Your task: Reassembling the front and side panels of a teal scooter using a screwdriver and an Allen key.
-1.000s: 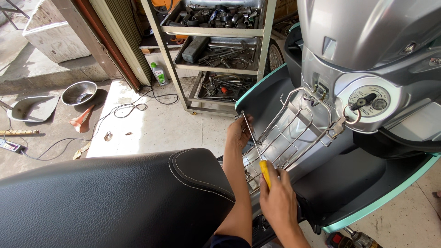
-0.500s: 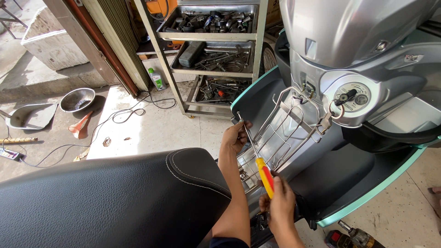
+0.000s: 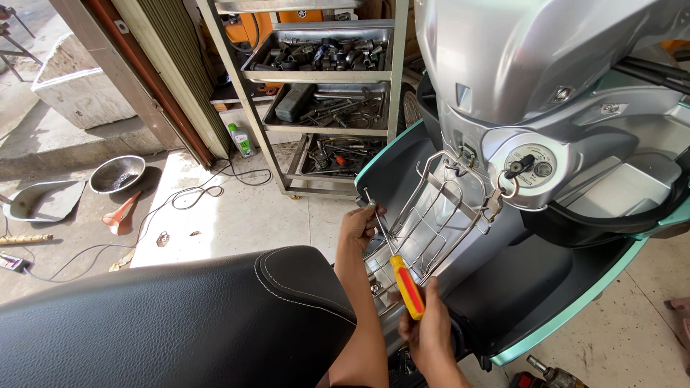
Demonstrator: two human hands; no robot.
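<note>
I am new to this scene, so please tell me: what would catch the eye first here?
A yellow-and-red screwdriver in the right hand, at bottom centre. Its shaft slants up to the left hand beside the scooter's wire rack. The black seat fills the lower left.

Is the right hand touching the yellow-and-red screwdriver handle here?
Touching. The head view shows the right hand wrapped around the lower end of the screwdriver handle, fingers against it with no gap, while the left hand is up by the shaft tip.

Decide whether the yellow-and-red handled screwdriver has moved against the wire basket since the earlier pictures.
Cannot tell. The camera shifted, yet the yellow-and-red handled screwdriver lies along the same left edge of the chrome wire basket, handle in the right hand, tip by the left hand.
</note>
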